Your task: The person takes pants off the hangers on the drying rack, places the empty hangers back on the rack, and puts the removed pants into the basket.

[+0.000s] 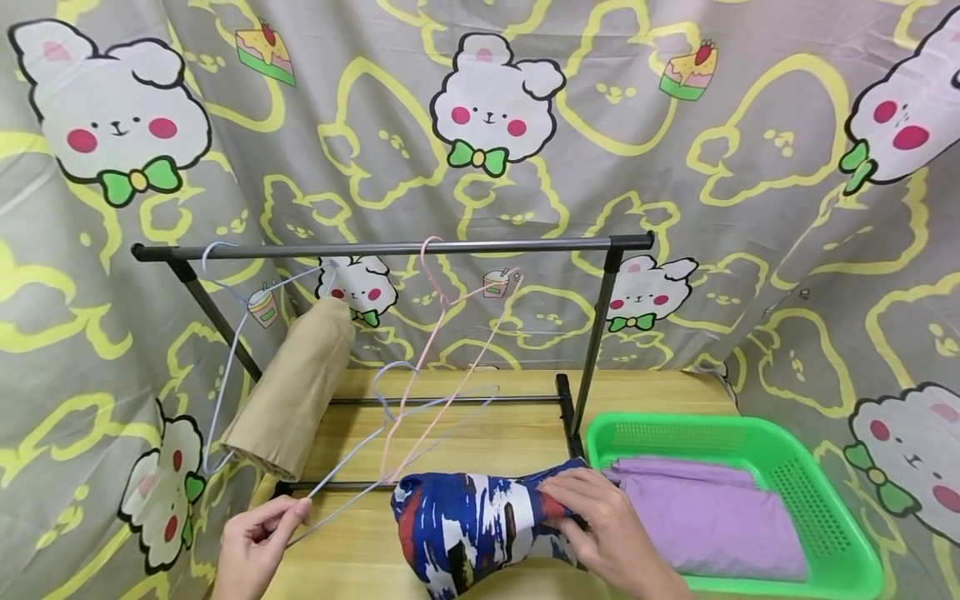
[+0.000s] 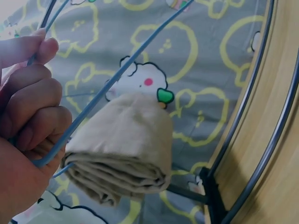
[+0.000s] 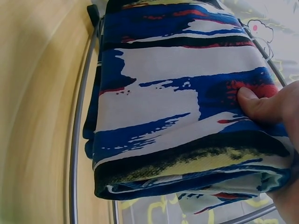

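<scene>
My left hand [image 1: 258,542] pinches one end of a pale blue wire hanger [image 1: 348,460], whose hook points up toward the rack. In the left wrist view its wire [image 2: 110,84] slants up across the scene from the curled fingers. My right hand [image 1: 600,517] grips a folded cloth [image 1: 465,521] patterned in blue, white, red and black. It is held in front of the rack, just right of the blue hanger. The right wrist view shows the thumb [image 3: 254,103] lying on top of the folded layers, while most other fingers are hidden.
A dark metal rack [image 1: 525,247] stands on the wooden table [image 1: 652,387]. From its rail hang a pink hanger [image 1: 425,354] and a light blue hanger carrying a folded khaki cloth [image 1: 296,392]. At right, a green basket [image 1: 697,422] holds purple cloth [image 1: 712,525]. Printed curtain surrounds the table.
</scene>
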A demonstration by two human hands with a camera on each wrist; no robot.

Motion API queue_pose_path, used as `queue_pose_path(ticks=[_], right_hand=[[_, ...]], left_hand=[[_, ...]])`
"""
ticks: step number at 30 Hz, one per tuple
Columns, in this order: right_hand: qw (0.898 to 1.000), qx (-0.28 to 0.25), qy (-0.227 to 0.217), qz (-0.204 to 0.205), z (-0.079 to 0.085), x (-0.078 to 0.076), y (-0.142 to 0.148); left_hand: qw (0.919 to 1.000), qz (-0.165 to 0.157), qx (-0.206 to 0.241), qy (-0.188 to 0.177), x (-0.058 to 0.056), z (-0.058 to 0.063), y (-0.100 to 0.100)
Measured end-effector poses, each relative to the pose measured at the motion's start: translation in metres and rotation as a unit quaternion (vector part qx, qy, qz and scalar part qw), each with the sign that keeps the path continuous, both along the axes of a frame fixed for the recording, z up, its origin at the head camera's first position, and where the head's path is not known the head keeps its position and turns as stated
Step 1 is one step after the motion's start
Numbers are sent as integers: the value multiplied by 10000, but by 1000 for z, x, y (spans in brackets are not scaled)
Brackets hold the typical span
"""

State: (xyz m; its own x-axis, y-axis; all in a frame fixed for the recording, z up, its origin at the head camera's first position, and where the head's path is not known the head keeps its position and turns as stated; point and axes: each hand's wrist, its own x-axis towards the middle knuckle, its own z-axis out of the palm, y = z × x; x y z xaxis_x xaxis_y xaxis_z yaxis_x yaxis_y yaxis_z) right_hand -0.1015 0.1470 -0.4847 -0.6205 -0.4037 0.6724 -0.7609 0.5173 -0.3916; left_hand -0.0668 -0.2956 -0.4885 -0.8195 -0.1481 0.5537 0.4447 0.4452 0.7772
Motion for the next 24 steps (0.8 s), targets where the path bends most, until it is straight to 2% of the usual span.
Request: queue_pose_path(ticks=[3, 11, 15, 19, 24], right_hand=[[10000, 20, 73, -16, -1, 1, 0], [9998, 66, -149, -68, -10, 5, -2], [9998, 47, 144, -96, -13, 6, -3], [9991, 76, 395, -161, -17, 8, -3], [9987, 47, 451, -221, -20, 9, -3]], left_hand=[[9997, 210, 62, 112, 1, 5, -3], [9954, 811, 145, 492, -1, 22, -7], [9921, 1127, 281, 474, -7, 34, -5], [9900, 1353, 197, 359, -13, 47, -3], [9849, 1615, 284, 562, -25, 64, 1]])
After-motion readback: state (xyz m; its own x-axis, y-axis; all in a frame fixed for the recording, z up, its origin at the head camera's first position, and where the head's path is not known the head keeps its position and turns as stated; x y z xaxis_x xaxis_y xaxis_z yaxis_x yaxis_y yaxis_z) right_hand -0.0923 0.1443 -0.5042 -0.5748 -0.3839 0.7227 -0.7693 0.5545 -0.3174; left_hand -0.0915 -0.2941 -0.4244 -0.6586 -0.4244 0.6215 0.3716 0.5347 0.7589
